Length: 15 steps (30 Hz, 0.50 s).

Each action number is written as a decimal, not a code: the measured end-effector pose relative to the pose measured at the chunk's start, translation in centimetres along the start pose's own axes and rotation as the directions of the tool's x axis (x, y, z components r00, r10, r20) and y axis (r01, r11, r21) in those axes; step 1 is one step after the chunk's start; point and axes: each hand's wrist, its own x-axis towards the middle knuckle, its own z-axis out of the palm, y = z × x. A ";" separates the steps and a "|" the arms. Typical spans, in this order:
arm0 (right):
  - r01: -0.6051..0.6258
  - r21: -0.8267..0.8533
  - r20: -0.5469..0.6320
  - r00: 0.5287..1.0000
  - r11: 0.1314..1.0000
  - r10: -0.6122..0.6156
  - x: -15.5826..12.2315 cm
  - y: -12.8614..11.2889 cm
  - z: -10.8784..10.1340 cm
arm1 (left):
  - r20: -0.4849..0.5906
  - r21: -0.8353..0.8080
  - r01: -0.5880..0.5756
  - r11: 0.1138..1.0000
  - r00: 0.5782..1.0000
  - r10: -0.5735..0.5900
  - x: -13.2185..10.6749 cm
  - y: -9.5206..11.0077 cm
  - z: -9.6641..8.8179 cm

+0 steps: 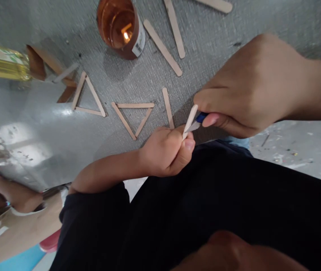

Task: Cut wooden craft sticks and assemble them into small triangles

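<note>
My left hand (168, 150) is closed around the lower end of a wooden popsicle stick (190, 119), which tilts up out of the fist. In my right hand (245, 86) is a utility knife (201, 117) with a dark blue body, gripped between thumb and fingers. Its blade lies against the stick just above my left thumb. Behind my left hand a single popsicle stick (167, 105) rests on the table, its near end hidden by the hand. Two triangles made of sticks, a middle one (135, 105) and a left one (94, 91), lie flat further left.
An amber glass jar (118, 34) with a small flame inside stands at the back. Loose popsicle sticks (163, 48) lie to its right. At the left are a bottle of yellow liquid (2, 64) and folded brown cardboard (47, 62). Another person's arm (16, 192) shows lower left.
</note>
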 end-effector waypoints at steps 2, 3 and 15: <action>-0.022 -0.025 0.002 1.000 0.999 0.022 0.0 -0.1 0.2 | -0.001 0.037 -0.018 0.999 1.000 0.018 -0.1 0.0 0.1; 0.012 -0.081 -0.003 1.000 0.997 -0.012 0.0 -0.1 0.2 | -0.002 0.053 -0.027 0.998 1.000 0.027 -0.1 0.0 0.2; 0.384 -0.375 -0.117 0.883 0.844 -0.454 -1.2 1.2 0.6 | -0.002 0.184 -0.024 0.983 1.000 0.025 -0.4 0.1 0.4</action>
